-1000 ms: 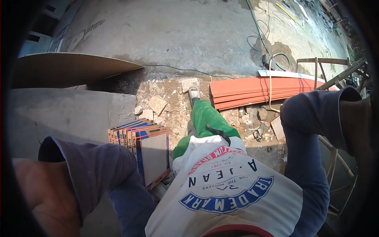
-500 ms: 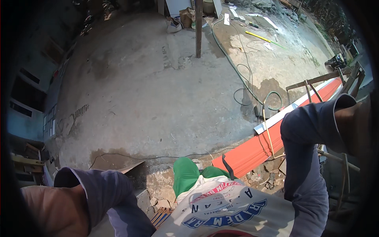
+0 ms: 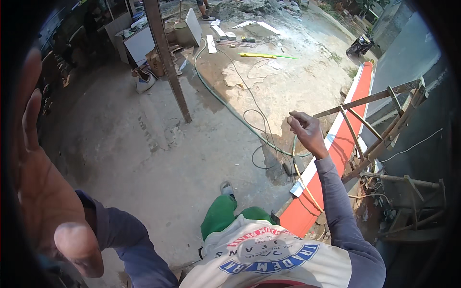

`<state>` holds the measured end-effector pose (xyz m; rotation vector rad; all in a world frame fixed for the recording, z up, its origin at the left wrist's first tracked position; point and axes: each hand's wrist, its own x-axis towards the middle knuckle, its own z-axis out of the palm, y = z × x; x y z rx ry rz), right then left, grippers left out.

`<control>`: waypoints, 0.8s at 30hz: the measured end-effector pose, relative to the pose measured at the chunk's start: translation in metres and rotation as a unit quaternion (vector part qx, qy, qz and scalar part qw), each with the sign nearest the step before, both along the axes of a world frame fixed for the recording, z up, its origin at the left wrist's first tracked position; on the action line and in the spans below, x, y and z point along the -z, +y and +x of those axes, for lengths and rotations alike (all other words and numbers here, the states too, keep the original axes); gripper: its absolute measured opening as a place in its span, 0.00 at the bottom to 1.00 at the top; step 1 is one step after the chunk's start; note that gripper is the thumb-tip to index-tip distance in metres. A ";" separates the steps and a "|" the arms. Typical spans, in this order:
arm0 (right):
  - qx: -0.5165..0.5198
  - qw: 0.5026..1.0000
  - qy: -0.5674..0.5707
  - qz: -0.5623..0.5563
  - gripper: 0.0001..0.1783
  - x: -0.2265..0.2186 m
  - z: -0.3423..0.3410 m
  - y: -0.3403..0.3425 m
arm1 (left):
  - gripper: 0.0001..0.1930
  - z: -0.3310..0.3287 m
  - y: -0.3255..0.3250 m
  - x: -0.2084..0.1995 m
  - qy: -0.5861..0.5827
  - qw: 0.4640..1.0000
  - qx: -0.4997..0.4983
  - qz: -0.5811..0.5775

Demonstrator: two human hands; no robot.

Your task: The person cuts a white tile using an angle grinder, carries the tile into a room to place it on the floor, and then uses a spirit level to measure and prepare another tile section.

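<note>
My left hand (image 3: 53, 192) is raised close at the left edge, palm and thumb showing, fingers stretched upward and holding nothing. Farther out on the right, my right hand (image 3: 309, 135) hangs in the air with its fingers curled toward the thumb; no object shows in it. Beneath and beside that arm runs a long stack of orange-red panels (image 3: 300, 211), with a white strip (image 3: 307, 180) along its left side. A yellowish hose (image 3: 307, 186) crosses the panels. Neither hand appears to touch them.
A wooden trestle (image 3: 408, 115) stands over the panels at right. A green hose (image 3: 225, 103) and dark cable loop across the concrete. A post (image 3: 168, 57) rises ahead. Beyond lie a yellow level-like bar (image 3: 258, 55), white pieces and a sack (image 3: 144, 80). Another person's foot (image 3: 208, 18) shows far off.
My view has turned to the right. Both hands, hidden or cut off before, are now in view: the left raised at the edge, the right stretched forward beside the panels.
</note>
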<state>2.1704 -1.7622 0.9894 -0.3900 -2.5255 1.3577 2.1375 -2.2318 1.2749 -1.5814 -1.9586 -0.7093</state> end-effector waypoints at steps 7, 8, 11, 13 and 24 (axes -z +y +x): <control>0.296 0.791 -0.529 -0.084 0.15 0.301 0.209 0.024 | 0.46 -0.268 0.172 0.066 -0.102 0.956 0.060 0.269; 0.223 0.773 -0.583 -0.108 0.15 0.309 0.201 -0.001 | 0.46 -0.285 0.182 0.038 -0.090 0.960 0.064 0.256; 0.092 0.728 -0.669 -0.117 0.15 0.323 0.153 -0.020 | 0.45 -0.381 0.207 0.058 -0.099 0.960 0.056 0.254; 0.109 0.706 -0.686 -0.137 0.15 0.315 0.113 -0.001 | 0.45 -0.452 0.254 0.083 -0.126 0.949 0.088 0.277; 0.230 0.905 -0.199 -0.297 0.16 0.326 -0.557 0.264 | 0.43 -0.798 0.400 0.058 -0.127 0.939 0.093 0.306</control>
